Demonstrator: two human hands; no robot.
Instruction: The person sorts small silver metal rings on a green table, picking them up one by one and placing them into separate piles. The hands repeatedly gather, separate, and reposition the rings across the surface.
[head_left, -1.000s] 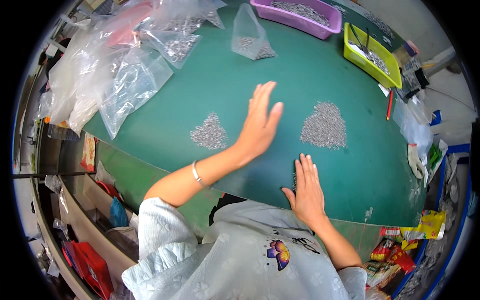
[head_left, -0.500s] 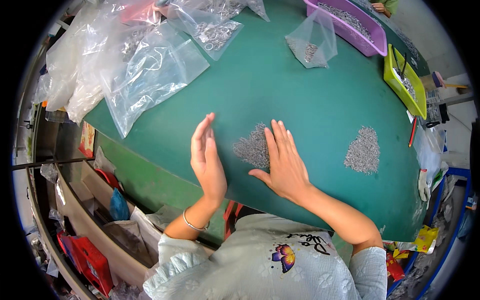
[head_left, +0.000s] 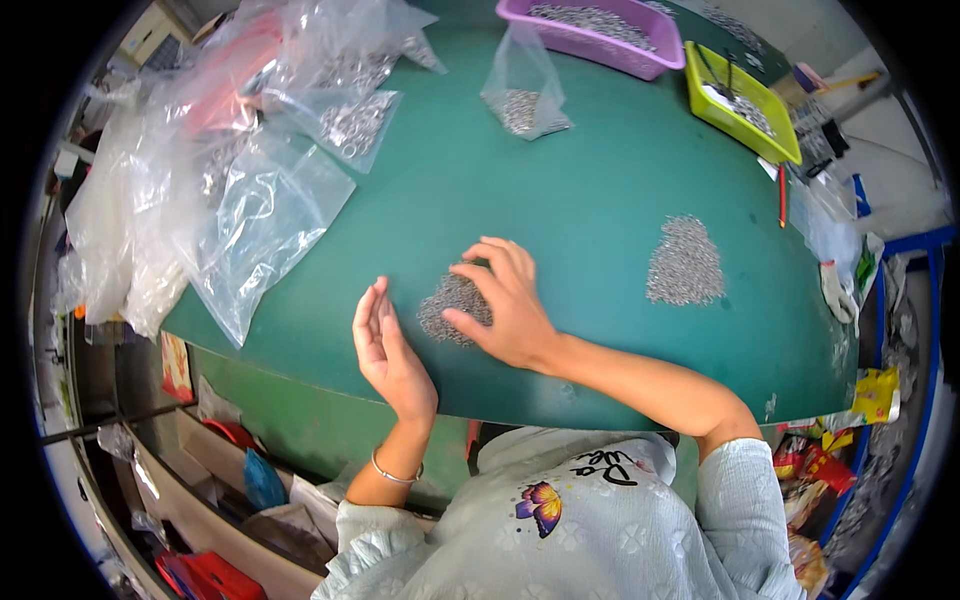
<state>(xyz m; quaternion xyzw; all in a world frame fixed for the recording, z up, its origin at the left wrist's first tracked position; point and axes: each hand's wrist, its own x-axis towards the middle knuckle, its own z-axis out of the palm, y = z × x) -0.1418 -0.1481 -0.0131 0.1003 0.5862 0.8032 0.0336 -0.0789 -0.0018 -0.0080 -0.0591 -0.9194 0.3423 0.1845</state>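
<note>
A small pile of tiny grey metal parts (head_left: 450, 312) lies on the green table between my hands; their exact kind is too small to make out. My left hand (head_left: 388, 345) stands on edge at the pile's left side, fingers stretched out and holding nothing. Over the right part of the pile arches my right hand (head_left: 512, 310), its fingers bent and thumb apart, with nothing gripped. Farther right sits a second, larger pile of similar grey metal parts (head_left: 686, 262), touched by neither hand.
Clear plastic bags (head_left: 275, 215), some holding metal rings (head_left: 355, 125), crowd the far left. A small bag of parts (head_left: 525, 112) lies at the far middle. Behind and to the right are a purple tray (head_left: 645, 68), a lime-green tray (head_left: 785, 143) and a red pencil (head_left: 782, 195).
My right hand has gone from flat beside the pile to arched over its right part. My left hand has come closer to the pile. The whole view has shifted.
</note>
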